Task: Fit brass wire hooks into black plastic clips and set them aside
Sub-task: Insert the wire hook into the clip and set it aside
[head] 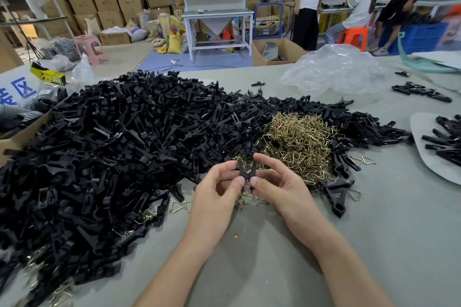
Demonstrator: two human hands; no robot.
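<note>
The left hand [217, 189] from 9 o'clock and the right hand [279, 184] from 3 pinch one black clip [247, 172]. Its long axis runs 12 to 6, with the fork toward 12. The brass hooks [299, 142] lie at 1 o'clock, nearer to the right hand.

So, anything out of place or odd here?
Only a small yellow bit lying alone on the table between the forearms; it resembles none of the parts. The left hand and right hand pinch one black clip normally.

clip heap [119, 147] left — hook pile [299, 142] right, on table [374, 232]
</note>
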